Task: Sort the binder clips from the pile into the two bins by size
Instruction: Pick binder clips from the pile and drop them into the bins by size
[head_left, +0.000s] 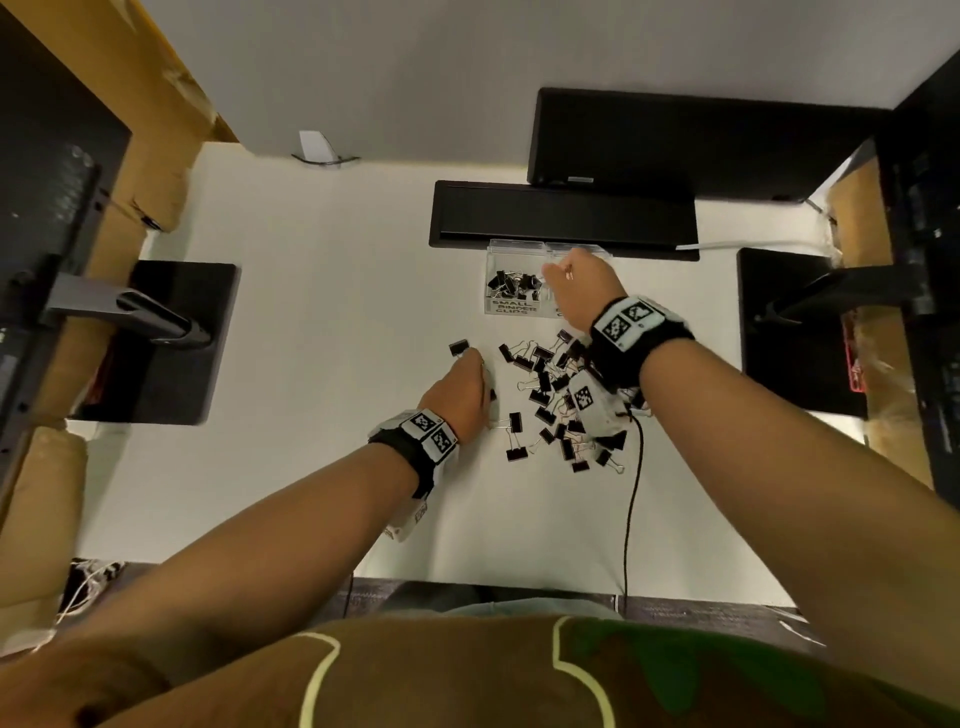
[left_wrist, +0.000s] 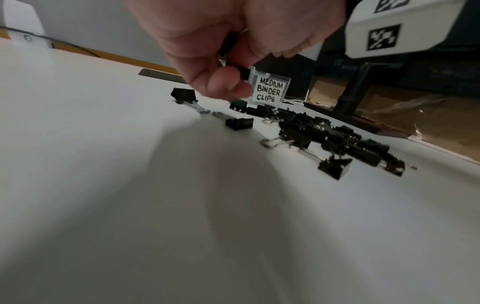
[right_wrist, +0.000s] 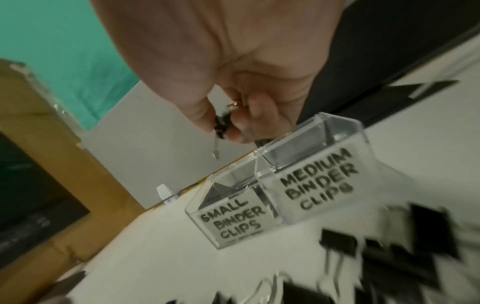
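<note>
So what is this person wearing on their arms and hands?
Both forearms are bare, with no sleeves. Each wrist carries a black band: the left band, the right band. On each sit white blocks printed with black-and-white square markers. A thin black cable hangs from the right wrist unit. The right hand wears a ring.

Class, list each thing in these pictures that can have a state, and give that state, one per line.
Left hand: grip pinches a binder clip.
Right hand: above the bins, holds a small clip.
Small bin: open, partly filled.
Medium bin: open, contents unclear.
Pile: scattered, unsorted.
</note>
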